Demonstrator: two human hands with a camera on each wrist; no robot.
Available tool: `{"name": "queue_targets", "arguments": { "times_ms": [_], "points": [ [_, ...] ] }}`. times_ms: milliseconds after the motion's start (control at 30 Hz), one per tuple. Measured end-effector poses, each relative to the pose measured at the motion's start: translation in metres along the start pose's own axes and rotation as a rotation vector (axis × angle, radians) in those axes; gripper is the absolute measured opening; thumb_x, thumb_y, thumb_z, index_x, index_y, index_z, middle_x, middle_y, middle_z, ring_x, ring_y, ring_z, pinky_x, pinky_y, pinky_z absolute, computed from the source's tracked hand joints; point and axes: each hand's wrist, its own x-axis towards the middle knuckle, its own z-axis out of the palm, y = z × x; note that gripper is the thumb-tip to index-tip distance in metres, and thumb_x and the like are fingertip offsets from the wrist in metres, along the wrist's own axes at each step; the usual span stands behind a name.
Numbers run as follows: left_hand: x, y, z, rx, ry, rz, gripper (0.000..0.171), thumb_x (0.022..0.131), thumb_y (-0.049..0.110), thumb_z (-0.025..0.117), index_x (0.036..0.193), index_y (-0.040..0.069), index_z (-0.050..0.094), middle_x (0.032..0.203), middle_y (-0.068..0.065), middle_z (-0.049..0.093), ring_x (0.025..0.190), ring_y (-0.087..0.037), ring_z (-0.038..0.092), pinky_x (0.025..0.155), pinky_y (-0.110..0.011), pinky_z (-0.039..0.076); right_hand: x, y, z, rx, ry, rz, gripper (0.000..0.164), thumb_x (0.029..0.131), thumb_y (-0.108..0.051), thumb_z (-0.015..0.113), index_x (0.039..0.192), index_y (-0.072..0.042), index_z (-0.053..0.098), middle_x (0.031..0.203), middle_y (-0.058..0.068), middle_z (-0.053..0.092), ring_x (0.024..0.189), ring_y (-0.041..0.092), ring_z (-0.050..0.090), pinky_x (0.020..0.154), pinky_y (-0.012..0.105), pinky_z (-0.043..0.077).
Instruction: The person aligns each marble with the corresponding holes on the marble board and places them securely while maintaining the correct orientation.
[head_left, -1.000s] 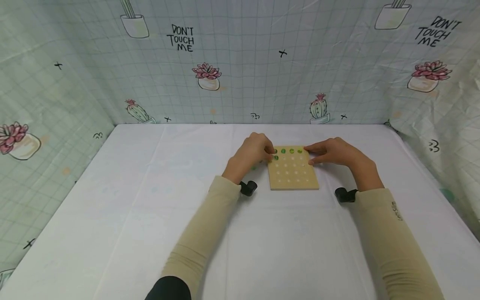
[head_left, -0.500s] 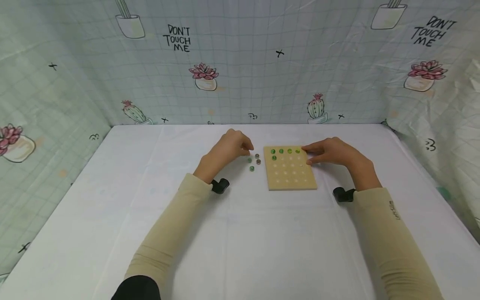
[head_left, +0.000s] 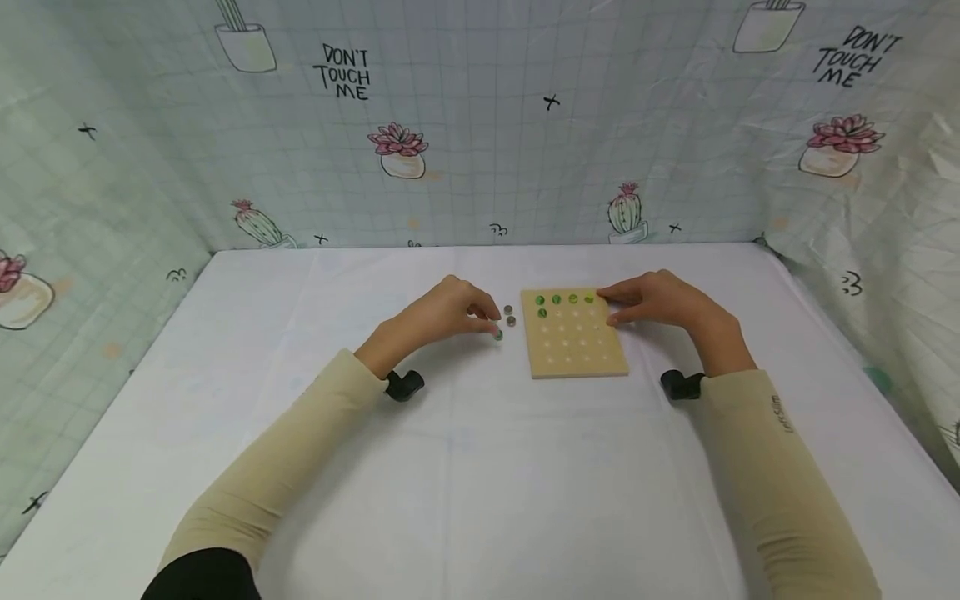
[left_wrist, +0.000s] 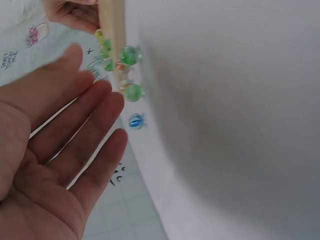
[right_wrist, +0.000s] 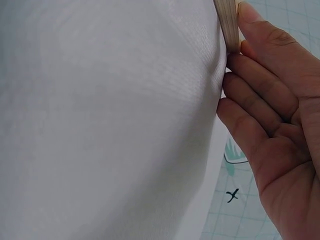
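My left hand [head_left: 446, 312] is just left of a square wooden board [head_left: 577, 350] with rows of small dimples. Its fingers look spread in the left wrist view, the palm holding nothing. By its fingertips on the white cloth lie several glass marbles, among them a green marble [left_wrist: 134, 92], another green marble [left_wrist: 131, 55] and a blue-striped marble [left_wrist: 136, 121]. More green and yellowish marbles [head_left: 557, 299] sit in the board's far row, with one in the second row. With thumb and fingers, my right hand [head_left: 667, 304] holds the board's far right corner.
A white cloth [head_left: 510, 483] covers the table. Behind it hangs a printed curtain [head_left: 480, 125] with cactus drawings, which also runs down both sides. Black wrist cameras [head_left: 405, 386] stick out from both sleeves.
My left hand has drawn back leftward from the board's far left corner, then come down with its fingers apart beside the loose marbles. The right hand stays at the board.
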Motion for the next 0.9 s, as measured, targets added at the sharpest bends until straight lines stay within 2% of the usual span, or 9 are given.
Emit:
{"name": "queue_targets", "arguments": {
  "times_ms": [133, 267, 567, 900],
  "points": [
    [-0.004, -0.003, 0.005, 0.01, 0.046, 0.016, 0.017, 0.092, 0.009, 0.077, 0.108, 0.005, 0.078, 0.107, -0.005, 0.077, 0.094, -0.016, 0.072, 0.086, -0.028, 0.057, 0.0, -0.002, 0.0, -0.002, 0.002, -0.004, 0.063, 0.092, -0.038, 0.076, 0.147, -0.015, 0.056, 0.146, 0.014, 0.056, 0.141, 0.038, 0.044, 0.113, 0.06, 0.035],
    [-0.005, -0.006, 0.012, 0.004, 0.062, 0.034, 0.015, 0.092, 0.005, 0.074, 0.107, 0.003, 0.078, 0.106, -0.007, 0.077, 0.093, -0.017, 0.072, 0.084, -0.028, 0.058, 0.0, -0.003, 0.001, -0.008, -0.003, -0.005, 0.063, 0.093, -0.038, 0.075, 0.147, -0.015, 0.055, 0.147, 0.014, 0.055, 0.142, 0.039, 0.043, 0.114, 0.061, 0.034],
    [-0.004, -0.006, 0.023, 0.044, 0.037, 0.01, 0.014, 0.092, 0.005, 0.075, 0.105, 0.003, 0.079, 0.101, -0.006, 0.077, 0.089, -0.014, 0.069, 0.08, -0.024, 0.057, 0.002, -0.007, 0.001, -0.015, -0.013, 0.001, 0.063, 0.093, -0.039, 0.075, 0.148, -0.015, 0.055, 0.146, 0.013, 0.055, 0.142, 0.039, 0.042, 0.114, 0.061, 0.035],
    [0.007, 0.0, 0.021, 0.138, -0.032, 0.034, 0.018, 0.088, 0.009, 0.08, 0.106, 0.005, 0.079, 0.103, -0.004, 0.077, 0.092, -0.013, 0.069, 0.083, -0.025, 0.057, 0.0, -0.004, -0.003, -0.02, -0.015, 0.018, 0.063, 0.093, -0.039, 0.075, 0.148, -0.015, 0.055, 0.146, 0.013, 0.056, 0.142, 0.039, 0.042, 0.114, 0.062, 0.034]
  ]
}}
